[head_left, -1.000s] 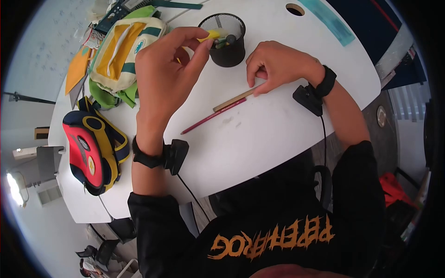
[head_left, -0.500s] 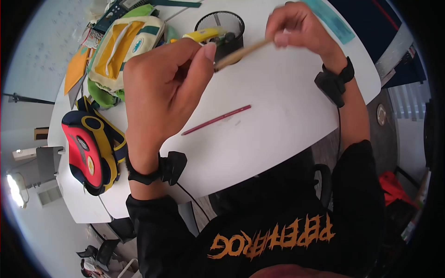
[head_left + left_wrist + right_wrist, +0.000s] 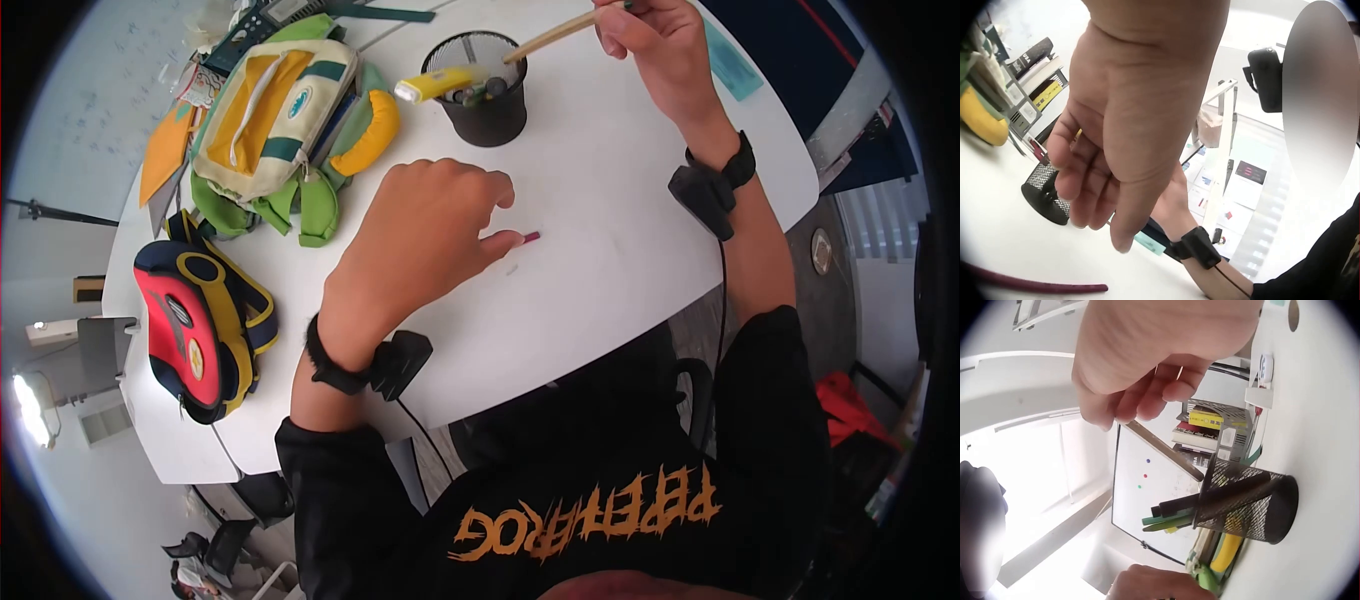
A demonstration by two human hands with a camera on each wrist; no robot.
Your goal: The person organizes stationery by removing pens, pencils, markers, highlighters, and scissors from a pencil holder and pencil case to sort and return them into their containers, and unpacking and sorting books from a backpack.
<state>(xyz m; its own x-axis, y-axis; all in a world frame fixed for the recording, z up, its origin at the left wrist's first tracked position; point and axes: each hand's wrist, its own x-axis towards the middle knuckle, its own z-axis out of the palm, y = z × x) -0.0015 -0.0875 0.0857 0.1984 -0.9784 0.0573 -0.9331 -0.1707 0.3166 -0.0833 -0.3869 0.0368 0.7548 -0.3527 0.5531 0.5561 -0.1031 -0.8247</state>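
Observation:
My right hand (image 3: 668, 70) pinches a tan wooden pencil (image 3: 555, 35) near one end and holds it slanted. In the right wrist view, the lower end of this pencil (image 3: 1172, 455) meets the rim of the black mesh pen cup (image 3: 1282, 509). Dark and green pens (image 3: 1169, 522) stick out of the cup, and a yellow, pale-tipped item (image 3: 440, 83) leans over its edge. Over the table hovers my left hand (image 3: 425, 235), its fingers loosely bent and holding nothing. Beneath it lies a maroon pencil (image 3: 1054, 286), mostly hidden by the hand in the head view.
A cream and green backpack (image 3: 275, 110) with yellow parts lies at the left of the white table (image 3: 600, 270). Nearer the person is a red and navy bag (image 3: 190, 330). A teal strip (image 3: 735, 65) lies at the far right, and books (image 3: 1032, 59) stand behind.
The right hand has lifted the tan pencil off the table and carried it to the cup. The left hand has let go of the yellow item in the cup and moved back over the maroon pencil.

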